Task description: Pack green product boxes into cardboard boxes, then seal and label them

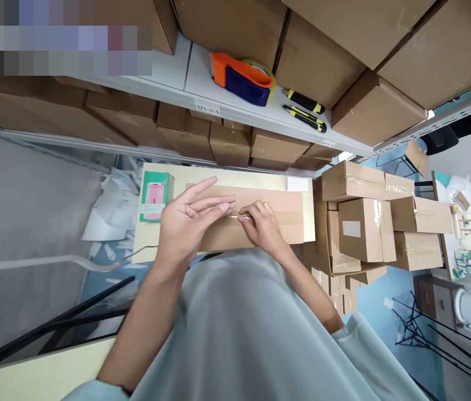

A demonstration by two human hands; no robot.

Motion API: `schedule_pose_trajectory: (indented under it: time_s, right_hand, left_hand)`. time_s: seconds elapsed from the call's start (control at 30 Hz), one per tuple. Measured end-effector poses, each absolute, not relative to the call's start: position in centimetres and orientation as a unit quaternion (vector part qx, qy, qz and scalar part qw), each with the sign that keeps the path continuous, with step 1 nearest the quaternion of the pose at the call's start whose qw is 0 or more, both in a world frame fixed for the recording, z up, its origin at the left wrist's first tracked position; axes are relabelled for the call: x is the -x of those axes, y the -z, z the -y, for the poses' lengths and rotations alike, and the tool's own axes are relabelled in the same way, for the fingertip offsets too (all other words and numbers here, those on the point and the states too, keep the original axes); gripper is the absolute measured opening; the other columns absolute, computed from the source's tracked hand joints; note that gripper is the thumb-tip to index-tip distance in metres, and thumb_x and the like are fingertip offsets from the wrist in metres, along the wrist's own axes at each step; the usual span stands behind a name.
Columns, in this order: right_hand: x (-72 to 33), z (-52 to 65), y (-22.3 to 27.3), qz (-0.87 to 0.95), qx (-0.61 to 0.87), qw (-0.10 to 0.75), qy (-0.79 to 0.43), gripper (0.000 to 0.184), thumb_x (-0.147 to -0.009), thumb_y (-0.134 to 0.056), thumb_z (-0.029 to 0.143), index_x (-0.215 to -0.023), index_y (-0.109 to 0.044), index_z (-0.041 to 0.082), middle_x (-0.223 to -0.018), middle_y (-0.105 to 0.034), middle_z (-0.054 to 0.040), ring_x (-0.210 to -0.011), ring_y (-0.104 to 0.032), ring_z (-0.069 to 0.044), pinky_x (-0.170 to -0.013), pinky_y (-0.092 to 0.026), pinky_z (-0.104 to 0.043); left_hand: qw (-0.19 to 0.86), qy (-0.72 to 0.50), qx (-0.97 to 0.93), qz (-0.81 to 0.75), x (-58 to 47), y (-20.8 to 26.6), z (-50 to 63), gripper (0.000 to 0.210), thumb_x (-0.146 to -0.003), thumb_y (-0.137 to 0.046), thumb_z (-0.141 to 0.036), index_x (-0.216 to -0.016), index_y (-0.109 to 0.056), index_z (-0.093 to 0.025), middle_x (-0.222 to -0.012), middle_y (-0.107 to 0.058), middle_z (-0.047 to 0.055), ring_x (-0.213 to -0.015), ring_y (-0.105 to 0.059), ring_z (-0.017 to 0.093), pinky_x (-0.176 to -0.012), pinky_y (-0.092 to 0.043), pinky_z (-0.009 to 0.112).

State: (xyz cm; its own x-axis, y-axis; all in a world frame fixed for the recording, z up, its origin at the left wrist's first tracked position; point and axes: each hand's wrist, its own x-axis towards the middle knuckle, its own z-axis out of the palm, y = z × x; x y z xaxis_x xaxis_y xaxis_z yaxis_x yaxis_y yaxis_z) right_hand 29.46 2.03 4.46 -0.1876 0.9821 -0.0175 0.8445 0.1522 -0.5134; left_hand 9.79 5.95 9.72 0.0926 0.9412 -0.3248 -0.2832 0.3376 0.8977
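A long flat brown cardboard box point(289, 216) lies on the pale yellow table point(308, 223) in front of me, and a lighter band of tape runs along it. Over its left part is my left hand point(187, 218), its fingers stretched out and spread and its thumb near the fingers. My right hand point(264, 224) is over the middle of the box, with thumb and fingers pinched together. Between the hands shows a thin shiny clear strip point(234, 216), which looks like tape; its end runs into the right hand's pinch.
A green box with a pink picture point(154, 196) and a white card point(297, 184) are on the table. The shelf above holds an orange-and-blue tape dispenser point(244, 81), two cutters point(305, 118) and cartons. Stacked cartons point(364, 231) stand right; white packing material point(112, 203) lies left.
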Motion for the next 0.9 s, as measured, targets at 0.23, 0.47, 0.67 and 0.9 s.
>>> schedule_pose_trajectory:
  time_s: [0.23, 0.47, 0.67, 0.9]
  right_hand:
    - [-29.49, -2.02, -4.58, 0.737, 0.621, 0.154, -0.217, 0.015, -0.115, -0.063, 0.032, -0.120, -0.074, 0.023, -0.113, -0.068, -0.0082, -0.108, -0.060, -0.025, -0.103, -0.050, -0.038]
    - [-29.49, -2.07, -4.73, 0.739, 0.621, 0.145, -0.218, 0.014, -0.116, -0.063, 0.032, -0.119, -0.074, 0.024, -0.113, -0.069, -0.0083, -0.108, -0.060, -0.026, -0.103, -0.050, -0.039]
    - [-29.42, -2.08, -4.77, 0.739, 0.619, 0.151, -0.217, 0.013, -0.115, -0.064, 0.029, -0.119, -0.074, 0.023, -0.115, -0.070, -0.0090, -0.109, -0.061, -0.025, -0.104, -0.050, -0.038]
    - [-29.52, -2.05, -4.72, 0.741, 0.619, 0.153, -0.208, 0.013, -0.115, -0.064, 0.030, -0.119, -0.074, 0.022, -0.114, -0.070, -0.0093, -0.108, -0.062, -0.026, -0.102, -0.051, -0.038]
  left_hand:
    - [0.666, -0.479, -0.306, -0.483, -9.93, -9.75, -6.12, 0.098, -0.063, -0.107, -0.047, -0.148, -0.070, -0.015, -0.096, -0.088, 0.009, -0.098, -0.086, 0.029, -0.104, -0.068, 0.044]
    - [0.673, -0.488, -0.295, -0.471, -9.99, -10.01, -6.15, 0.097, -0.058, -0.110, -0.045, -0.142, -0.072, -0.015, -0.086, -0.085, 0.004, -0.084, -0.085, 0.023, -0.095, -0.068, 0.037]
    - [0.677, -0.475, -0.304, -0.473, -9.83, -9.90, -6.07, 0.097, -0.063, -0.108, -0.045, -0.147, -0.070, -0.015, -0.089, -0.085, 0.005, -0.087, -0.084, 0.024, -0.097, -0.067, 0.039]
    - [0.676, -0.477, -0.309, -0.469, -9.78, -9.74, -6.00, 0.094, -0.066, -0.105, -0.044, -0.148, -0.070, -0.013, -0.091, -0.086, 0.007, -0.086, -0.084, 0.024, -0.091, -0.069, 0.037]
